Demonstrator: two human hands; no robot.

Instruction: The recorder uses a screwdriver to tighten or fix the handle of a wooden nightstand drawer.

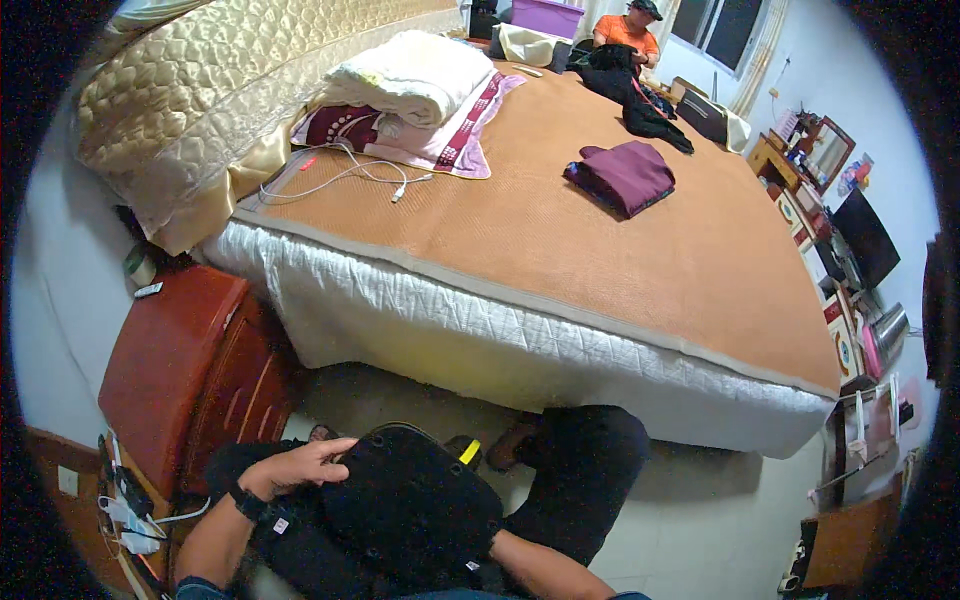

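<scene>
A dark, rounded item point(410, 500), black and apparently of cloth, lies across my lap; its exact kind I cannot make out. My left hand point(308, 468) grips its upper left edge, with the thumb lying over the top. From the lower right my right forearm point(550, 568) reaches in, and the hand itself is hidden behind or inside the dark item. A short bright yellow strip point(469, 453) shows just past its upper right edge. Small pale tags point(281, 525) stand out on the black cloth below my left wrist.
Ahead is a bed point(500, 240) with a brown mat, a folded maroon cloth point(625, 178), a white cable point(350, 170) and a folded quilt point(410, 75). A red-brown nightstand point(180, 350) stands left. At the far end another person point(628, 40) handles black cloth.
</scene>
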